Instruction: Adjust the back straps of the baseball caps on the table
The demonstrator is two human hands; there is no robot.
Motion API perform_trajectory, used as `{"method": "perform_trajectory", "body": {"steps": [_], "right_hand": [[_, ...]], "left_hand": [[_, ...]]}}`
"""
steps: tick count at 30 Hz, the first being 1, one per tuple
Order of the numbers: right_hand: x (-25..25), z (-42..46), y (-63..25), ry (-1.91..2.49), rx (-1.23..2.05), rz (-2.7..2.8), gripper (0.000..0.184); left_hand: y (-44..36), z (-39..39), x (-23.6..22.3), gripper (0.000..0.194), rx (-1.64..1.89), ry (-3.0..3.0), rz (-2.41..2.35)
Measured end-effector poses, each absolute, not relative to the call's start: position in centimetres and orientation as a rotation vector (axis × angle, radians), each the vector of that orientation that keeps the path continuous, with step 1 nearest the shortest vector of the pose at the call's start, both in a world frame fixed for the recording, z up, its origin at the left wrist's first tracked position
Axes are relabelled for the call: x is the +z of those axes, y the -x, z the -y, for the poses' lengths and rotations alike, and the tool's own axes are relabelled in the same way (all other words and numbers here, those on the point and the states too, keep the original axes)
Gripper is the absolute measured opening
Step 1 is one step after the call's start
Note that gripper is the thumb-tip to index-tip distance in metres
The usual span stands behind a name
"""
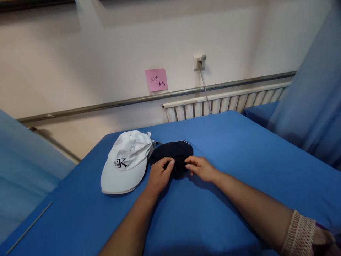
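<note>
As L hand point(159, 175) & R hand point(203, 168) pinch near edge, blk cap point(169, 150) lies btwn & just beyond fingertips point(172, 162).

The worktop point(239, 149) has one plain, strong blue. Near the centre, toward 6 o'clock, the dark cap point(170, 148) is almost black, with a thin pale line on its 2 o'clock edge. At 8 o'clock, the white cap point(130, 146) carries dark letters on its front. The wall point(106, 64) is off-white; between 11 and 12 o'clock, the note point(154, 85) is pink with dark handwriting. The rail point(112, 105) is dull grey. Toward 2 o'clock, the radiator point(225, 105) is cream, striped by shadow. At 4 o'clock, the sleeve point(300, 231) shows a cream openwork pattern beside purple and dark patches.
</note>
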State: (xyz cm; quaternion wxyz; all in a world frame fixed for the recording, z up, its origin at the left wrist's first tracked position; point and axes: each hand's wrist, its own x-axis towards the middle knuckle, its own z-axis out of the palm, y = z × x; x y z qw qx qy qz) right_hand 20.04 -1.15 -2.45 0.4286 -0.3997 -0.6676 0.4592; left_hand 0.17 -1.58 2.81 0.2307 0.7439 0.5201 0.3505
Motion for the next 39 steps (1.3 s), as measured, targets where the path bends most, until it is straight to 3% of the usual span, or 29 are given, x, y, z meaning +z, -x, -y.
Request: {"method": "perform_trajectory", "body": {"steps": [3, 7, 17, 20, 25, 29, 39], "right_hand": [[-1.8, 1.5, -20.4, 0.988, 1.189, 1.642, 0.012], [-1.0, 2.4, -20.4, 1.148, 0.911, 1.756, 0.037], [-0.8, 2.5, -20.6, 1.01, 0.658, 1.824, 0.004], [-0.9, 2.4, -20.6, 0.998, 0.771, 1.801, 0.012], [-1.7, 2.1, -20.4, 0.993, 1.24, 1.629, 0.018], [-2.1, 2.0, -20.0, 0.914, 1.301, 1.514, 0.016], [-1.2, 2.6, -20.2, 0.859, 0.548, 1.77, 0.012]], "left_hand": [[-0.2, 1.4, 2.5, 0.029, 0.949, -2.006, -1.426], [-0.4, 1.5, 2.4, 0.028, 0.963, -1.987, -1.417], [-0.6, 2.5, 2.7, 0.039, 0.846, -2.392, -1.203], [-0.7, 2.6, 2.7, 0.03, 0.823, -2.453, -1.191], [-0.8, 2.7, 2.9, 0.02, 0.767, -2.472, -1.158], [-1.0, 2.7, 2.6, 0.017, 0.887, -2.466, -1.172], [-0.6, 2.5, 2.0, 0.014, 1.072, -2.566, -1.226]]}}
